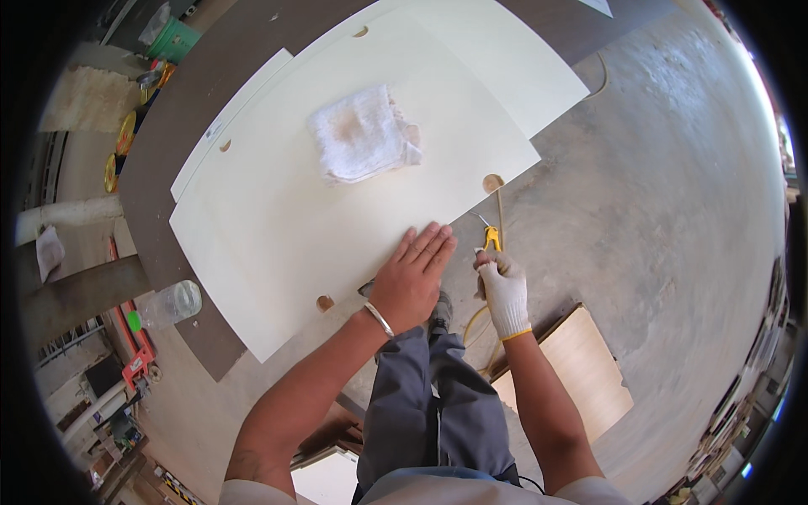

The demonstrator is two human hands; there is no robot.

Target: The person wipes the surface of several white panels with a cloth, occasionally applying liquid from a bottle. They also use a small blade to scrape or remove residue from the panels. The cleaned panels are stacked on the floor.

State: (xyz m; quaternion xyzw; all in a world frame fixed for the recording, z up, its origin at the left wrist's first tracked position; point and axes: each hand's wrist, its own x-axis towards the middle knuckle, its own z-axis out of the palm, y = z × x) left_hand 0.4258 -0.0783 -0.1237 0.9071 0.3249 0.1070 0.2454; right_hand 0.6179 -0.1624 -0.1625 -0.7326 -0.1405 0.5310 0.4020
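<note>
My bare left hand [413, 271] lies flat on the front edge of a white panel [265, 252], fingers extended and holding nothing. A bracelet circles that wrist. My right hand [505, 287] wears a white knit glove with bare fingertips showing. Its fingers are curled around a small light-coloured object [478, 250], mostly hidden, just off the panel's edge. Beyond the right hand is a yellow air blow gun [492, 236] with a thin metal nozzle; whether it hangs or lies on the floor I cannot tell. A folded white cloth [363, 136] with a brown stain rests on the panel.
Round holes, such as the one at the right corner [493, 183], mark the panel's edges. More white panels lie beneath it on a dark tabletop [158, 145]. A green-capped plastic bottle [170, 305] is at the left. A wooden board [577, 372] and hose [473, 325] are low at right.
</note>
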